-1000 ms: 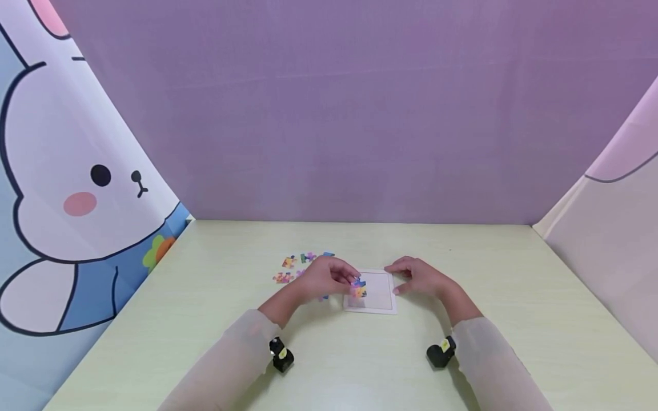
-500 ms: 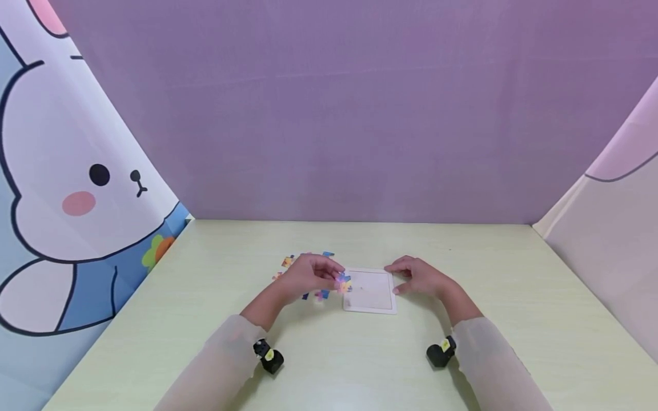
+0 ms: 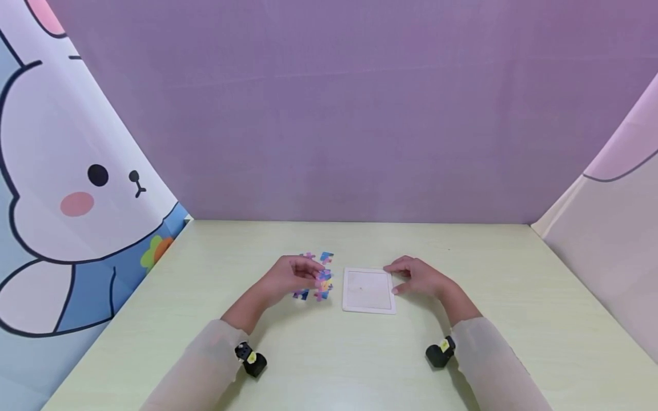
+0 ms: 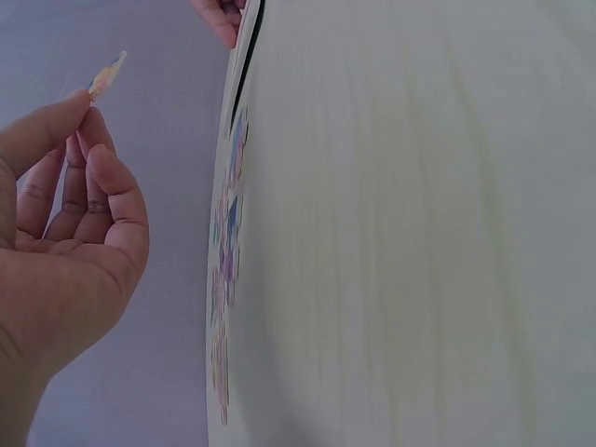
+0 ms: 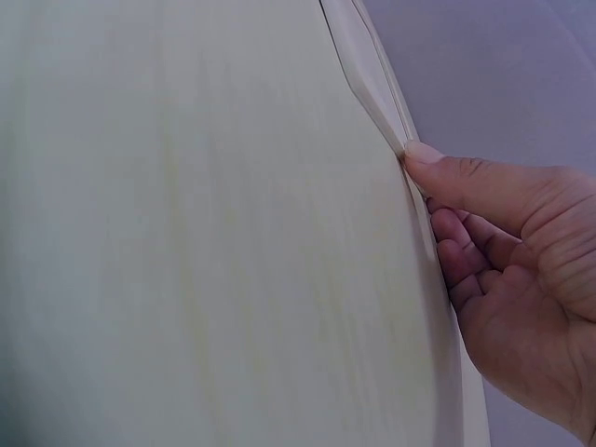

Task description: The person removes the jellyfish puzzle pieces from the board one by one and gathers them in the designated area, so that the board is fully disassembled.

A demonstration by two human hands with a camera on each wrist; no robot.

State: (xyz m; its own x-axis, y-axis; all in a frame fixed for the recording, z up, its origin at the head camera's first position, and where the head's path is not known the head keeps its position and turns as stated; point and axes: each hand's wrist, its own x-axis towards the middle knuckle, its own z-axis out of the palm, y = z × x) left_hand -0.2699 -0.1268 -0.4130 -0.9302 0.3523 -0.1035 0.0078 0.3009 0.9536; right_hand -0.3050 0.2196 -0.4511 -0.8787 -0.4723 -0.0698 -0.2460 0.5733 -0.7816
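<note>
My left hand (image 3: 288, 278) pinches a colourful jigsaw piece (image 4: 107, 76) between thumb and fingertip, held up above the table in the left wrist view. Under and around that hand lie several loose jigsaw pieces (image 3: 327, 256), some of them hidden by it. To their right is a square white puzzle tray (image 3: 368, 310), flat on the table with a bare recessed middle. My right hand (image 3: 424, 278) holds the tray's right side, forefinger at the far corner and thumb on the edge. In the right wrist view the thumb (image 5: 447, 172) presses the tray's rim, other fingers curled behind.
The pale wooden table (image 3: 370, 365) runs back to a purple cloth wall (image 3: 360, 114). A cloth with a cartoon rabbit (image 3: 87, 171) hangs along the left side, and a pale cloth (image 3: 612, 245) on the right. Black cameras (image 3: 252, 361) sit at both wrists.
The left hand has moved left with the jigsaw piece, from over the tray to over the loose pieces. The tray's recess shows fully now. The right hand has stayed in place.
</note>
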